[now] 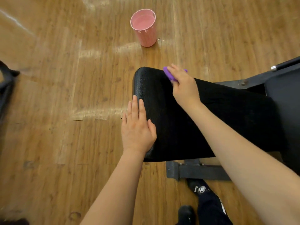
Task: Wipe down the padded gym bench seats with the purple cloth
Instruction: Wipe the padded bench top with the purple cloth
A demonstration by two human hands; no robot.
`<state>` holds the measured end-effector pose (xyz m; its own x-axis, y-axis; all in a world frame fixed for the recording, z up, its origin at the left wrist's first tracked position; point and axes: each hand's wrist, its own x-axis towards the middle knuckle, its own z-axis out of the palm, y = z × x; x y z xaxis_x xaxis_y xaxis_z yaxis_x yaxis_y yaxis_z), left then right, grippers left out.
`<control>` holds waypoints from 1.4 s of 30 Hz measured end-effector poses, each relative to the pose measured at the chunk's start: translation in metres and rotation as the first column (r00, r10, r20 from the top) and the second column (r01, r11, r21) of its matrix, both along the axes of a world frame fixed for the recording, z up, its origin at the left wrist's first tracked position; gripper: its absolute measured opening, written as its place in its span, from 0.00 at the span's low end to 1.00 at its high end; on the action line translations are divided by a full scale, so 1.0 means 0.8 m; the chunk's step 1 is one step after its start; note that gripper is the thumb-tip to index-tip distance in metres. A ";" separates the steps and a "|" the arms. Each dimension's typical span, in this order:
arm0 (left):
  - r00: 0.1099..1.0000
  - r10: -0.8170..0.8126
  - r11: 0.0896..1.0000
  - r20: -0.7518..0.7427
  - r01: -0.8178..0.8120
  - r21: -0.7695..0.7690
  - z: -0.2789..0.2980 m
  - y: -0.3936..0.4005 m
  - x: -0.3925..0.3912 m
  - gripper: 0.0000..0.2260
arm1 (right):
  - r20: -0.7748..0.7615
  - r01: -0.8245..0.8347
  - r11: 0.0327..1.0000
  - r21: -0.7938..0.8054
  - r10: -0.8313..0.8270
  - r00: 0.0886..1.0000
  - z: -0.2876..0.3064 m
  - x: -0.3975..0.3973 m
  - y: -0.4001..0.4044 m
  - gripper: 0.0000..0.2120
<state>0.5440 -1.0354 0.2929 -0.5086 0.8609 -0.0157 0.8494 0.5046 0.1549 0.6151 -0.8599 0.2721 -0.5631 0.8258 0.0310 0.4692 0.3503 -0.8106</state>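
My left hand, fingers flat, steadies the black seat pad at centre frame while my right hand presses the purple cloth along its upper edge.

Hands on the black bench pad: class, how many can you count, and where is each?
2. The left hand lies flat on the bench pad at its left edge. The right hand holds the purple cloth at the far edge.
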 end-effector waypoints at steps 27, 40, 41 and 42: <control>0.998 0.010 1.000 -0.068 -0.011 -0.009 -0.005 -0.001 -0.001 0.29 | 0.063 -0.005 0.985 -0.174 0.017 0.998 -0.024 -0.002 0.038 0.21; 1.000 -0.014 0.999 -0.015 0.015 0.045 -0.007 -0.002 -0.003 0.29 | -0.025 -0.053 0.995 -0.082 0.051 0.998 -0.048 0.104 -0.133 0.28; 1.000 -0.015 0.999 -0.012 0.015 0.047 -0.008 -0.002 -0.003 0.29 | -0.033 -0.049 0.994 -0.094 0.046 0.998 -0.048 0.105 -0.131 0.28; 1.000 -0.017 0.999 -0.009 0.017 0.049 -0.008 -0.002 -0.003 0.29 | -0.044 -0.042 0.994 -0.101 0.037 0.998 -0.047 0.103 -0.124 0.27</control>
<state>0.5416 -1.0369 0.2865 -0.4936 0.8691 0.0310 0.8593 0.4819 0.1717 0.6978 -0.9592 0.2347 -0.5952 0.8030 -0.0283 0.4218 0.2823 -0.8616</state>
